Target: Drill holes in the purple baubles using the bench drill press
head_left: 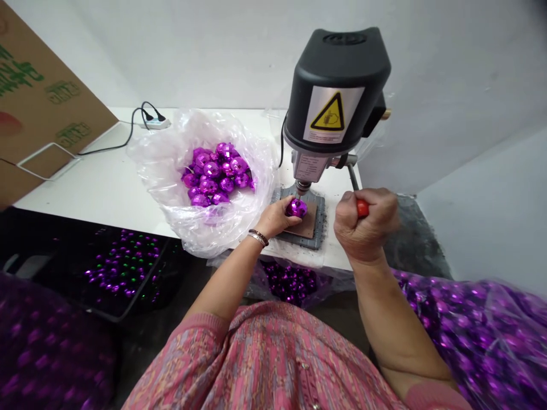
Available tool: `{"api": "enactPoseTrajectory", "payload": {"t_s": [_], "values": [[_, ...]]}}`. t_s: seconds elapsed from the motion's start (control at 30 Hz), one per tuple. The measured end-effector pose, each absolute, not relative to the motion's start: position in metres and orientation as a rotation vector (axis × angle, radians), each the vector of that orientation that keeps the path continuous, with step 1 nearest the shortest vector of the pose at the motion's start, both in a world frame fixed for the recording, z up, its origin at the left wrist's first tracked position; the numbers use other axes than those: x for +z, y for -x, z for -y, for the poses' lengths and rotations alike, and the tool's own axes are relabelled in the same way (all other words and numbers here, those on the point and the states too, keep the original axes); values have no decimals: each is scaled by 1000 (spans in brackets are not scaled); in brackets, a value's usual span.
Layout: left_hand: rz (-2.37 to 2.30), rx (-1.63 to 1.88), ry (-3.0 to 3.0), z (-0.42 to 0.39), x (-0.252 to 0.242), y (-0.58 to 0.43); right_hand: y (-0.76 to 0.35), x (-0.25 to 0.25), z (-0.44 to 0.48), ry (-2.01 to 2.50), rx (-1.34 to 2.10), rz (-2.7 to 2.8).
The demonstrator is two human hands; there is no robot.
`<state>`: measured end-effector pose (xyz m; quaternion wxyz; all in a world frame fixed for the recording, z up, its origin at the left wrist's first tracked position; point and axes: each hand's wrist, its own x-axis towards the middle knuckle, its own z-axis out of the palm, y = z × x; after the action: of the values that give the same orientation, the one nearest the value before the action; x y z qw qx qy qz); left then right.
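Observation:
Under the chuck (303, 188) of a black bench drill press (337, 91), a shiny purple faceted ball (297, 208) rests on a brown board (305, 226) over the grey base plate (320, 242). My left hand (277, 217) grips that ball from the left, thumb in front and fingers behind. My right hand (367, 222) is wrapped round the red knob (362, 208) of the press's feed lever (352, 175). The drill tip meets the top of the ball or sits just above it; I cannot tell which. More purple balls (213, 169) lie in a clear plastic bag (171, 210) to the left.
A power strip (156, 122) with black cords lies at the back of the white table (115, 171). A cardboard box (47, 108) stands at the left. Bagged purple balls fill a sack (482, 330) at the right. Dark shavings (323, 219) surround the base plate.

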<state>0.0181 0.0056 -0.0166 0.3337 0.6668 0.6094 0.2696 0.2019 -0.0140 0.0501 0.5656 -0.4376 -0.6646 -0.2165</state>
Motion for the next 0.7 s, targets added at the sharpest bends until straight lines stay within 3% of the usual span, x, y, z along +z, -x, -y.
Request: {"api": "enactPoseTrajectory", "payload": {"t_s": [0.23, 0.5, 0.7], "values": [[-1584, 703, -1780, -3, -9, -18, -193, 46, 15, 908, -521, 1517], [-1501, 807, -1801, 10, -14, -16, -191, 113, 6, 1045, -277, 1429], [-1384, 832, -1991, 48, -19, 9, -193, 120, 5, 1083, -182, 1418]]}}
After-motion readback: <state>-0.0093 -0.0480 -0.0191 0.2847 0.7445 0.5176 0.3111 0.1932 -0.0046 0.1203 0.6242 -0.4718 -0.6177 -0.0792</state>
